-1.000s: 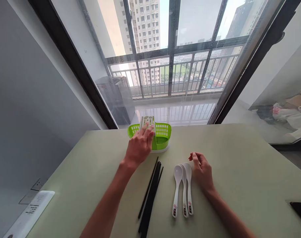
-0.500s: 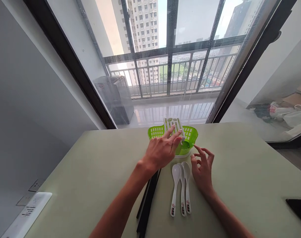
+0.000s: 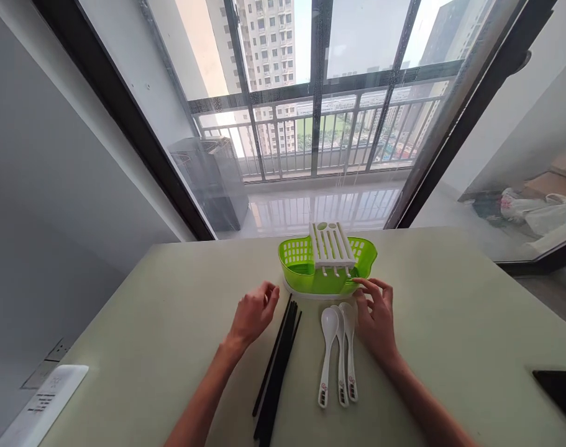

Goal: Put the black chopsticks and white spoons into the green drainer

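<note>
A green basket (image 3: 327,284) with a white base stands near the far edge of the table. Across its top sits a white slotted rack (image 3: 332,248) with small hooks at the front. My right hand (image 3: 377,310) is beside the basket's front right, fingers apart, the index fingertip touching its side. My left hand (image 3: 255,312) hovers left of the basket's front, its fingers curled in with nothing visible in them. Below and between my hands lie black chopsticks (image 3: 279,372), in a bundle, and three white spoons (image 3: 329,323), side by side with bowls pointing away.
A pale green table (image 3: 180,329) carries everything. A white power strip (image 3: 54,397) lies at its left edge, and a dark flat object (image 3: 560,391) at the right. Beyond the far edge is a glass door with a dark frame (image 3: 427,167).
My left hand has come off the white rack and moved left and toward me, its fingers curling. The rack now lies flatter across the basket. My right hand stays at the basket's side.
</note>
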`<action>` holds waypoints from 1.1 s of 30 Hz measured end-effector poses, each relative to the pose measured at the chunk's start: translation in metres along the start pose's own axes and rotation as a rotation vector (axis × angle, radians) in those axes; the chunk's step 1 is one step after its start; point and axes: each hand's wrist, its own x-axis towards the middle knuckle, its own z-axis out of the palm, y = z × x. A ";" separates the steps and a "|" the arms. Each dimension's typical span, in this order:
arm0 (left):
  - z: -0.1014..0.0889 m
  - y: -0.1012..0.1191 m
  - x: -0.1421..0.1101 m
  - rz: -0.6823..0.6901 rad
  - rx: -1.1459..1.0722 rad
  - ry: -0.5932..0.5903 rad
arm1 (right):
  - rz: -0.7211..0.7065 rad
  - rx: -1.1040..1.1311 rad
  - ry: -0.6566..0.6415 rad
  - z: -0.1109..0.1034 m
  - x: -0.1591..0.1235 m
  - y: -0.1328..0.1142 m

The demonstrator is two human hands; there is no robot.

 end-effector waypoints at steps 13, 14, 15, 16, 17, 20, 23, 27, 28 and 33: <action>0.032 -0.011 -0.060 0.081 0.362 -0.104 | -0.012 -0.009 -0.017 -0.008 -0.001 0.003; 0.031 -0.011 -0.060 0.077 0.373 -0.106 | -0.014 -0.011 -0.018 -0.008 -0.001 0.004; 0.030 -0.010 -0.062 0.070 0.381 -0.110 | -0.016 -0.012 -0.020 -0.009 0.000 0.005; 0.029 -0.010 -0.063 0.059 0.386 -0.120 | -0.020 -0.011 -0.023 -0.010 0.000 0.006; 0.026 -0.009 -0.064 0.044 0.392 -0.135 | -0.022 -0.009 -0.029 -0.011 -0.001 0.006; 0.016 -0.003 -0.071 -0.016 0.425 -0.208 | -0.016 -0.009 -0.056 -0.016 -0.003 0.003; 0.006 0.004 -0.078 -0.083 0.499 -0.290 | 0.027 -0.024 -0.031 -0.026 -0.010 -0.005; -0.004 0.009 -0.084 -0.170 0.607 -0.363 | 0.125 0.006 0.029 -0.044 -0.024 -0.019; -0.006 0.009 -0.085 -0.196 0.632 -0.375 | 0.143 0.020 0.031 -0.048 -0.028 -0.023; -0.027 0.006 -0.084 -0.259 0.613 -0.385 | 0.122 0.067 -0.035 -0.060 -0.047 -0.048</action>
